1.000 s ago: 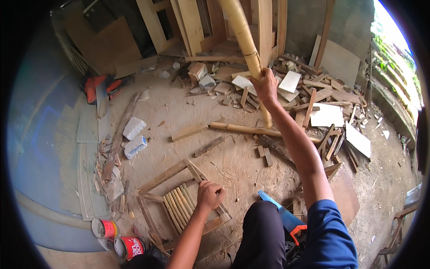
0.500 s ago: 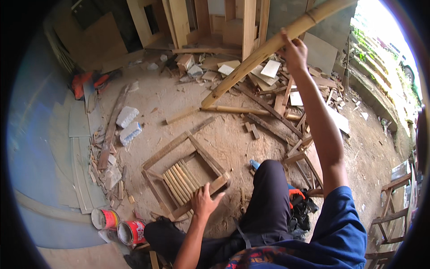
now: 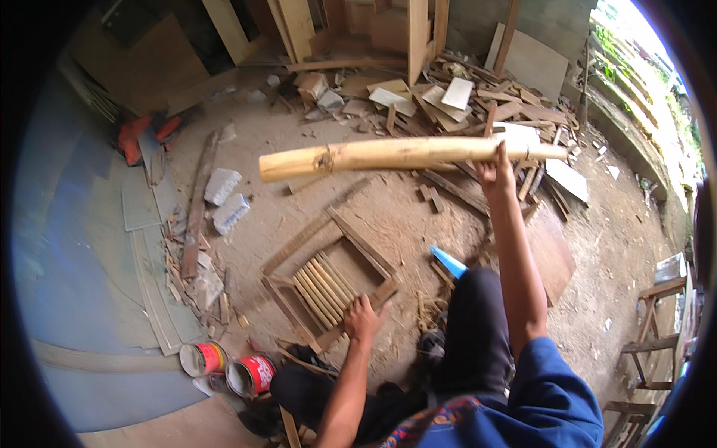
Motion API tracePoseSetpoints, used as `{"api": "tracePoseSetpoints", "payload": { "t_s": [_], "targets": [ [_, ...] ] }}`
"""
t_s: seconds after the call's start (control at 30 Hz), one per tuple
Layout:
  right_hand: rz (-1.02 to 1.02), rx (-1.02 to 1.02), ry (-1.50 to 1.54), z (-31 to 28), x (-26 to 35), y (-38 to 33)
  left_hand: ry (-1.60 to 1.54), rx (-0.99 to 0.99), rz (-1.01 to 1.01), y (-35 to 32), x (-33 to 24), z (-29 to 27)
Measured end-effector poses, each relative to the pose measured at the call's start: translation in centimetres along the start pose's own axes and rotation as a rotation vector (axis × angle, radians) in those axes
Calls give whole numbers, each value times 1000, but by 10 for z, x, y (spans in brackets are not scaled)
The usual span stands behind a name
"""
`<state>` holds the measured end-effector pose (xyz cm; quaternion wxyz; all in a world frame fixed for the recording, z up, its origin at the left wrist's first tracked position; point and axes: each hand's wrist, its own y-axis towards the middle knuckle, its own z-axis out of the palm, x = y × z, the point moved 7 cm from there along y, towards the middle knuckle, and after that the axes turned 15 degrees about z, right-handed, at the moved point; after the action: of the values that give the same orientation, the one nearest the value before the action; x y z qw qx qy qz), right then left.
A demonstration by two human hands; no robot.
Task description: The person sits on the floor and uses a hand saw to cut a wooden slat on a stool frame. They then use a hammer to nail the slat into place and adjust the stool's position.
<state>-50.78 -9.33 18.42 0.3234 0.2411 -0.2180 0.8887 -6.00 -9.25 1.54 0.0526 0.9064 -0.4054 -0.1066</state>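
Observation:
A long pale bamboo pole (image 3: 381, 154) is held up nearly level above the floor. My right hand (image 3: 496, 178) grips it toward its thinner right end, arm stretched forward. Below, a rectangular wooden frame (image 3: 293, 243) rests before my knees, with several thin bamboo slats (image 3: 323, 290) side by side inside it, covering part of the opening. My left hand (image 3: 361, 319) is closed over the frame's near rail by the slat ends. Beside my right knee a tapered blue object (image 3: 448, 262) shows; its kind is unclear.
Scrap boards and offcuts (image 3: 441, 104) are heaped at the far side. White blocks (image 3: 231, 213) and a long plank (image 3: 200, 209) lie to the left. Two red cans (image 3: 252, 375) stand at lower left. Wooden furniture frames (image 3: 653, 347) stand at right.
The bamboo pole has swung from a steep slant to nearly level and come lower, with my right hand still on it. The fingers of my left hand have closed over the frame's rail.

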Motion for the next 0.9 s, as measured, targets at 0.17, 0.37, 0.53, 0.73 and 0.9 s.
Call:
{"api": "tracePoseSetpoints", "payload": {
  "t_s": [0.17,0.37,0.53,0.73,0.9],
  "targets": [
    [155,6,174,18,-81,-38,-3,-20,3,8,-11,-3],
    [437,13,76,31,-156,-165,-749,-441,5,-12,18,-34],
    [641,115,36,19,-164,-246,-1305,-1103,119,-31,-23,-195],
    [718,287,142,2,-201,-363,-1754,-1285,164,-119,-13,-281],
    [822,208,-362,-144,-235,-407,-1492,-1304,-31,-154,-18,-331]
  ]
}}
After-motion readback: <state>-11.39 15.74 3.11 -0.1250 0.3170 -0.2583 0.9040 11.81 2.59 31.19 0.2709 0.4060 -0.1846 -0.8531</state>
